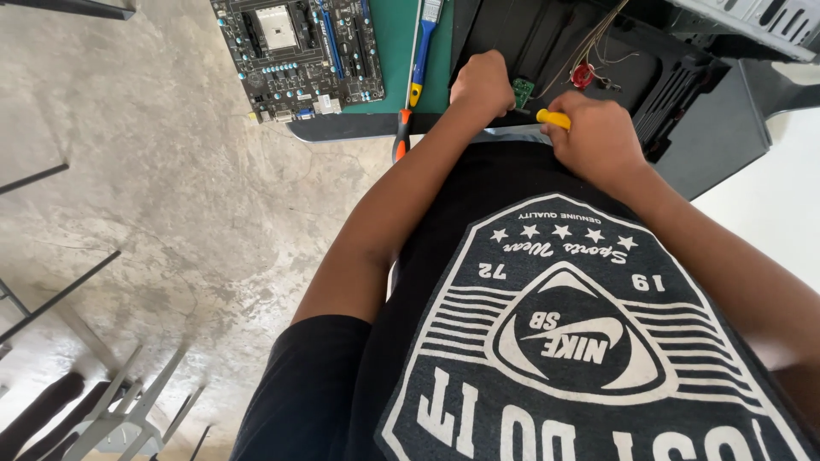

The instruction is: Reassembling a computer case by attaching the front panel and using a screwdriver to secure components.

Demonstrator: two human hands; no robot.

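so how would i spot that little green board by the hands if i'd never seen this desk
Start at the open black computer case at the top right. Along its near edge, the left hand and the right hand, which holds a yellow-handled tool, sit close together. The small green circuit board lies between them, far smaller than the large dark motherboard to the left.

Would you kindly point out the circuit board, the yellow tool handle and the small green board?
circuit board (299,51), head view, middle of the board.
yellow tool handle (553,119), head view, end showing.
small green board (523,90), head view, its centre.
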